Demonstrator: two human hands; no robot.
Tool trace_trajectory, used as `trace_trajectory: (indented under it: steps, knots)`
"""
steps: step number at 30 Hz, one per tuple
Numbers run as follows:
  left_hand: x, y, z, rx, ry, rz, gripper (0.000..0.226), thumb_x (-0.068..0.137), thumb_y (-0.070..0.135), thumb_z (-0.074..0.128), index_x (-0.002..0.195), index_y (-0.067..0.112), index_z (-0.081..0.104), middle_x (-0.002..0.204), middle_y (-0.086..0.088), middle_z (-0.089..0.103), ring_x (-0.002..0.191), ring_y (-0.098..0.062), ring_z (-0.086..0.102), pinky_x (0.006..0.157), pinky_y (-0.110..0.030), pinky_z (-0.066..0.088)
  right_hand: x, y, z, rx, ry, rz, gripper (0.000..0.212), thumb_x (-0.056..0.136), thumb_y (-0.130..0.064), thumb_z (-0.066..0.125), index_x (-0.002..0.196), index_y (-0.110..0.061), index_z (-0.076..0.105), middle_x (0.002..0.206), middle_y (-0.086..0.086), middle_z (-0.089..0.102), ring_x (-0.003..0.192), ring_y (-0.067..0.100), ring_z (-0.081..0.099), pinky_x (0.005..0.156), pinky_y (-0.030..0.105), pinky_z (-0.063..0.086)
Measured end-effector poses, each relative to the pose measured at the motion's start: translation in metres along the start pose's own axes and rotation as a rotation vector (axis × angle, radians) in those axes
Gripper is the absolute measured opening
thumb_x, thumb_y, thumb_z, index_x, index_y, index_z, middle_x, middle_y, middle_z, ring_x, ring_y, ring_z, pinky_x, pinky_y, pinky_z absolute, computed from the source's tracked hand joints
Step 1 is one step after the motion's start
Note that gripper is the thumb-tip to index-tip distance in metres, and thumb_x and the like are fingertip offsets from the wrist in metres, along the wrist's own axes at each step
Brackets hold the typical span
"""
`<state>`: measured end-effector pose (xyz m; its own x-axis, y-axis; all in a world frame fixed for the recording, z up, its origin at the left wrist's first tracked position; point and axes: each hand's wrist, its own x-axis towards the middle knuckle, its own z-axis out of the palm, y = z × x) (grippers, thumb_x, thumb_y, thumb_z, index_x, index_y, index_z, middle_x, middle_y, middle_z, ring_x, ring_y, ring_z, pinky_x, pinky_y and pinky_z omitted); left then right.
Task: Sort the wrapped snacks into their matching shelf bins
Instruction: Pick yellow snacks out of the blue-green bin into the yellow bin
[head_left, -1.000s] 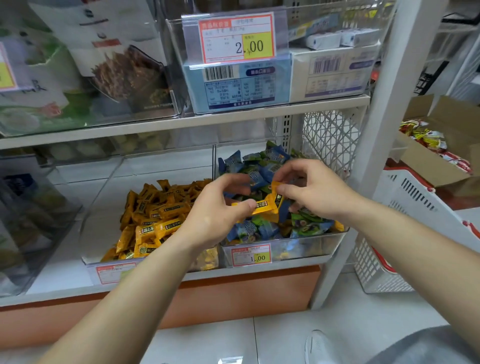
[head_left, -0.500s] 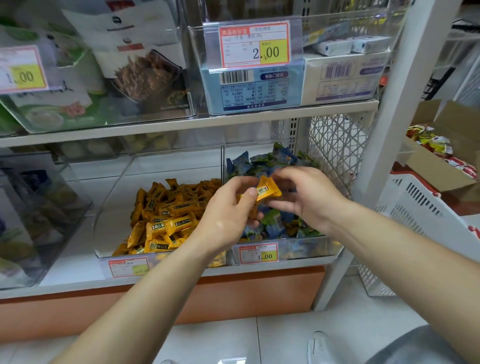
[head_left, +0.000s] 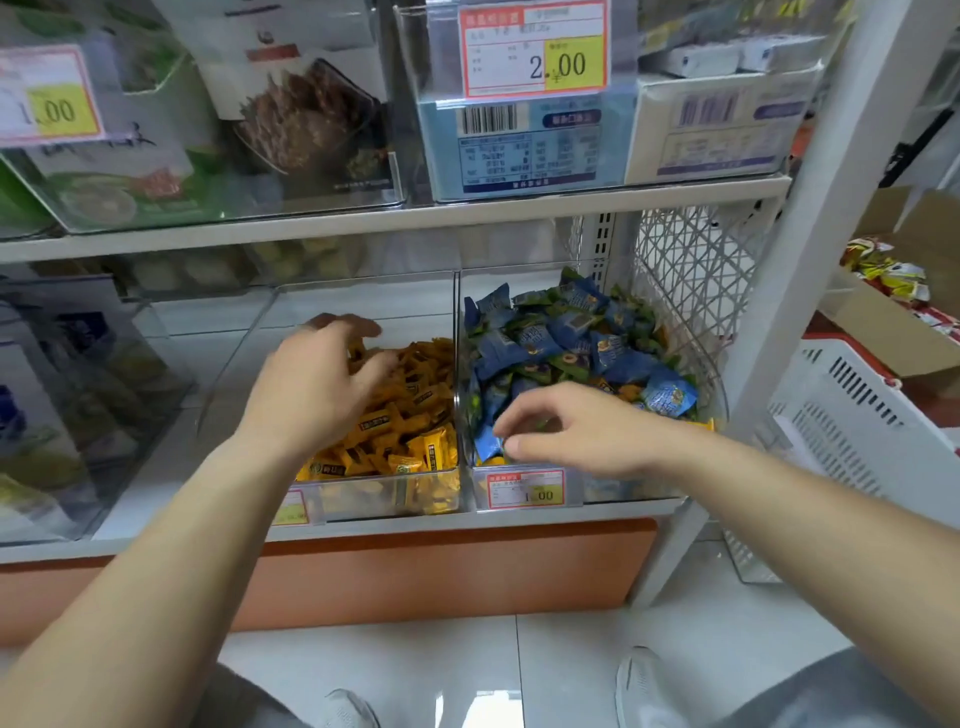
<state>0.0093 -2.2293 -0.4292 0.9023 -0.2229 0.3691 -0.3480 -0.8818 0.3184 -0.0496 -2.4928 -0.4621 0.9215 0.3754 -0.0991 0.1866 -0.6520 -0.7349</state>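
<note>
Right hand low over the front of the clear right bin, fingertips curled toward the blue- and green-wrapped snacks beneath it; whether it pinches one cannot be told. Price tag just below the hand. Left hand, farther in, fingers loosely spread, hovers over yellow-wrapped snacks in the adjoining clear left bin.

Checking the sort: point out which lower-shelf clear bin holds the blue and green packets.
The right bin, beside the white mesh panel, where the right hand reaches. The bin left of it holds yellow-orange packets.
</note>
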Motion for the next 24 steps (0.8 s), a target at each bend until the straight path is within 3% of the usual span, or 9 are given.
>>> trace_trajectory:
  steps: [4,7,10,13,17,19,20,22,24]
  knots:
    - [-0.017,0.017,0.024,-0.281,-0.252,0.006,0.052,0.084,0.054,0.067,0.125,0.023,0.063,0.105,0.015,0.067,0.094,-0.001,0.062,0.077,-0.014,0.044,0.007,-0.004,0.014,-0.295,-0.156,-0.018,0.055,0.087,-0.042,0.062,0.140,-0.030,0.051,0.135,-0.015,0.056,0.116,0.002,0.055,0.093,0.019,0.043]
    - [-0.031,0.021,0.047,-0.258,-0.480,0.049,0.060,0.085,0.048,0.071,0.137,0.026,0.049,0.100,0.021,0.063,0.091,0.003,0.061,0.073,-0.009,0.046,0.011,-0.005,0.017,-0.536,-0.167,-0.010,0.072,0.078,-0.054,0.060,0.143,-0.029,0.043,0.135,-0.006,0.050,0.116,0.015,0.053,0.091,0.031,0.047]
    - [-0.035,0.018,0.055,-0.265,-0.487,0.073,0.059,0.088,0.042,0.070,0.138,0.030,0.042,0.097,0.022,0.060,0.089,0.002,0.061,0.074,-0.017,0.051,0.014,-0.003,0.021,-0.684,-0.214,0.047,0.088,0.071,-0.064,0.056,0.148,-0.029,0.033,0.134,0.001,0.044,0.113,0.024,0.053,0.090,0.041,0.050]
    - [-0.038,0.015,0.055,-0.289,-0.483,0.080,0.060,0.089,0.040,0.069,0.142,0.032,0.040,0.099,0.021,0.062,0.088,-0.001,0.063,0.077,-0.023,0.054,0.020,-0.003,0.026,-0.726,-0.200,0.063,0.093,0.071,-0.069,0.054,0.151,-0.031,0.029,0.135,0.003,0.047,0.118,0.026,0.052,0.087,0.037,0.049]
    - [-0.042,0.016,0.056,-0.302,-0.477,0.090,0.065,0.090,0.037,0.069,0.146,0.031,0.037,0.102,0.020,0.062,0.085,-0.002,0.064,0.075,-0.023,0.054,0.022,-0.005,0.033,-0.553,-0.260,0.098,0.100,0.074,-0.067,0.062,0.156,-0.023,0.023,0.157,0.004,0.034,0.140,0.025,0.037,0.106,0.034,0.037]
    - [-0.042,0.016,0.056,-0.308,-0.456,0.087,0.064,0.090,0.035,0.069,0.146,0.030,0.038,0.100,0.020,0.062,0.084,-0.001,0.063,0.071,-0.017,0.050,0.023,-0.006,0.036,-0.558,-0.236,0.095,0.089,0.074,-0.059,0.067,0.149,-0.025,0.034,0.143,0.003,0.050,0.126,0.026,0.050,0.100,0.036,0.047]
    - [-0.042,0.017,0.056,-0.312,-0.452,0.084,0.064,0.090,0.035,0.069,0.146,0.029,0.038,0.100,0.019,0.062,0.083,0.000,0.063,0.069,-0.015,0.049,0.024,-0.006,0.037,-0.561,-0.220,0.096,0.077,0.073,-0.056,0.068,0.138,-0.025,0.041,0.125,0.000,0.059,0.109,0.024,0.057,0.087,0.038,0.052]
    - [-0.044,0.018,0.056,-0.324,-0.460,0.074,0.064,0.090,0.035,0.069,0.146,0.030,0.038,0.101,0.018,0.062,0.082,-0.001,0.063,0.069,-0.016,0.050,0.028,-0.008,0.037,-0.553,-0.220,0.114,0.061,0.071,-0.054,0.070,0.118,-0.026,0.043,0.093,-0.009,0.055,0.082,0.016,0.055,0.062,0.035,0.047]
    - [-0.045,0.018,0.056,-0.324,-0.466,0.069,0.065,0.090,0.036,0.069,0.147,0.030,0.038,0.101,0.019,0.062,0.081,-0.001,0.064,0.069,-0.016,0.051,0.031,-0.009,0.034,-0.508,-0.251,0.130,0.059,0.072,-0.052,0.073,0.117,-0.028,0.042,0.089,-0.013,0.050,0.080,0.012,0.053,0.059,0.028,0.040]
